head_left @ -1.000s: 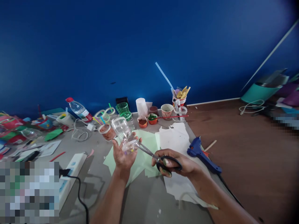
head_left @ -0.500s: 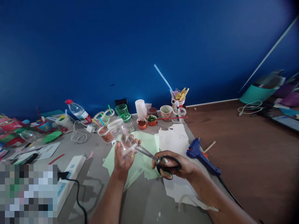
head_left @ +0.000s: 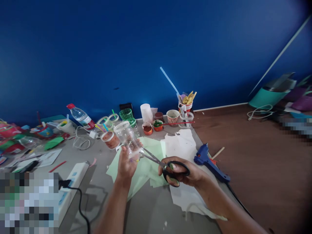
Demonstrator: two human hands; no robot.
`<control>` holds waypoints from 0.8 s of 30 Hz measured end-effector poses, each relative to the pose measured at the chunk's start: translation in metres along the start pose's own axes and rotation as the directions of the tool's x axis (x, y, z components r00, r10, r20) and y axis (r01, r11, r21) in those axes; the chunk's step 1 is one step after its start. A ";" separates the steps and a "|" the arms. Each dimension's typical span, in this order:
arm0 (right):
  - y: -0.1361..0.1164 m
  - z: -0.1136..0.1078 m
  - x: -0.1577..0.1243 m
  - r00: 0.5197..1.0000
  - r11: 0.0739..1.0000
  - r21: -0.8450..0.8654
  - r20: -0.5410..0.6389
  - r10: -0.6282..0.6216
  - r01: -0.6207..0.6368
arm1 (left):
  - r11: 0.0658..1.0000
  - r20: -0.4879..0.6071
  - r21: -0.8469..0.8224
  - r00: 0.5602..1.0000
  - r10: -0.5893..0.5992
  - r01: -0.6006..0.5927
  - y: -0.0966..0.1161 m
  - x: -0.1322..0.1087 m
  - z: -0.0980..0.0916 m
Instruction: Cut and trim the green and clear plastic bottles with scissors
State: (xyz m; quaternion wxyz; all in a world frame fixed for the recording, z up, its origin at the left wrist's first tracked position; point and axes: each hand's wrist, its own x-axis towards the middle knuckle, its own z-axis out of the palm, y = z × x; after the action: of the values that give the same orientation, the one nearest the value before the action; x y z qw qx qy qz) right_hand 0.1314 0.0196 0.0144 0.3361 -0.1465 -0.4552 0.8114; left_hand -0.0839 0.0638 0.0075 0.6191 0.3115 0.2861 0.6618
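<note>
My left hand (head_left: 127, 165) is wrapped around a clear plastic bottle piece (head_left: 126, 135), cut off and tilted, its wide end up and to the left. In my right hand (head_left: 182, 172) is a pair of scissors (head_left: 155, 159), thumb and fingers through the black handles. The blades are slightly apart, their tips at the bottle piece's lower right edge. Below both hands lie light green paper sheets (head_left: 152, 148) and a torn-edged white sheet (head_left: 181, 146). Whether the blades have plastic between them is hard to make out.
A blue glue gun (head_left: 212, 164) lies on the right, its cord trailing down. Behind stand small paint cups (head_left: 147, 128), a paper cup (head_left: 173, 116), a green cut bottle (head_left: 126, 113) and a red-capped bottle (head_left: 81, 117). A white power strip (head_left: 73, 187) lies on the left.
The scissor blades have opened somewhat at the edge of the bottle piece. My left hand has turned the piece slightly, its wide end shifting a little.
</note>
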 end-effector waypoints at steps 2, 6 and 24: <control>-0.001 0.000 0.000 1.000 1.000 -0.001 -0.012 -0.004 0.004 | 1.000 -0.001 -0.021 1.000 -0.021 0.021 -0.001 0.001 -0.001; -0.002 0.000 -0.001 1.000 1.000 0.007 -0.025 -0.011 0.012 | 0.996 0.006 -0.076 0.999 -0.049 0.049 -0.003 0.003 -0.004; 0.003 0.000 0.001 1.000 1.000 -0.017 0.013 -0.006 0.006 | 0.991 -0.025 -0.122 0.998 -0.050 0.047 0.004 0.001 -0.008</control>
State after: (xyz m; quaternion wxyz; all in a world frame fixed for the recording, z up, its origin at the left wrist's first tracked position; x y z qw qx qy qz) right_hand 0.1293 0.0194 0.0125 0.3346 -0.1427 -0.4645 0.8074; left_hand -0.0928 0.0649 0.0055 0.6486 0.2569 0.2613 0.6671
